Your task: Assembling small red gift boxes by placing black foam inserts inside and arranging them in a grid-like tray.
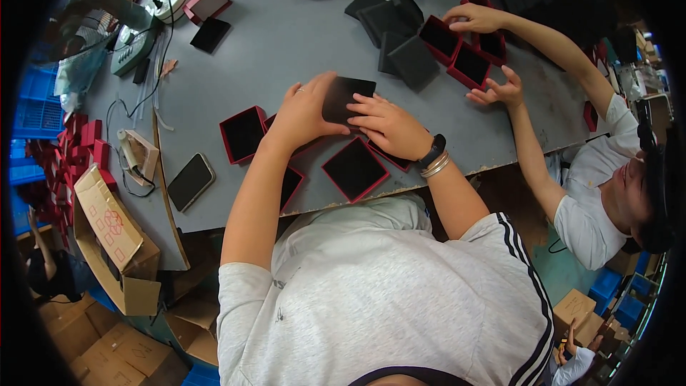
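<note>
A black square pad (348, 97) is held up over the table between my two hands. My left hand (307, 113) grips its left side, with the thumb along the near edge. Over the right part of the pad lie the fingers of my right hand (391, 124), whose thumb is hidden. Just below my hands sits a red box with a black inside (355, 170). Another such red box (243, 134) stands left of my left wrist, and more are partly covered by my forearms.
A co-worker's hands (477, 18) reach over red boxes (469, 66) at the right, beside a pile of black pads (394, 25). A phone (191, 181) lies at the left near a glue gun (131, 150). Beyond stands a fan (93, 14), and a cardboard carton (114, 236) adjoins the table's left edge.
</note>
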`<state>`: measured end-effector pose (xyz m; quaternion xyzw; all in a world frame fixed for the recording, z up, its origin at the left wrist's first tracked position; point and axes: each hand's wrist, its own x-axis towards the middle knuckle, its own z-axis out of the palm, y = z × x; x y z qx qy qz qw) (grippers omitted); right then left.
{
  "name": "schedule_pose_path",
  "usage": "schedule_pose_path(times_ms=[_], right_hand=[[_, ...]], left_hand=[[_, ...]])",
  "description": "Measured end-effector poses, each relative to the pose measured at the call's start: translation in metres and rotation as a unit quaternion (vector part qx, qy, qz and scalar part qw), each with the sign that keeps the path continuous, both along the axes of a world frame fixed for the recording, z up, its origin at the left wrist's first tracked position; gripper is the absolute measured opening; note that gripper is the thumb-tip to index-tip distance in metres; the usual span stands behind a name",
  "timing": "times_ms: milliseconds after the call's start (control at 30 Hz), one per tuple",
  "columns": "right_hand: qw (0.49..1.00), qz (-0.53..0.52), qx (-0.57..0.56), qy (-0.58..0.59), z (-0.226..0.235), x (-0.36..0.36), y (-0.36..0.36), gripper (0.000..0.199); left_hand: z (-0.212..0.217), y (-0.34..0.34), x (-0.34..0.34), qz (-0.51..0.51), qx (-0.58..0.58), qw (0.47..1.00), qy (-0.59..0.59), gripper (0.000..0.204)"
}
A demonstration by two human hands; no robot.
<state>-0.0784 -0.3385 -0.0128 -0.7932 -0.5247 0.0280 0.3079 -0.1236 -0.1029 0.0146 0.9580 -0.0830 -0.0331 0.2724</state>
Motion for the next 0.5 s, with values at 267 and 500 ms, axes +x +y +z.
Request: schedule_pose_path(times_ms=[267, 500], right_hand=[[0.985, -0.148, 0.082, 0.032, 0.014, -0.007, 0.005, 0.033], [0.99, -0.119, 0.02, -0.069, 0.0, -0.007, 0.005, 0.036]], left_hand=[[-0.003, 0.004, -0.001, -0.012, 0.044, 0.998, -0.034, 0.108], [0.006, -0.003, -0.006, 0.02, -0.002, 1.0, -0.022, 0.103]])
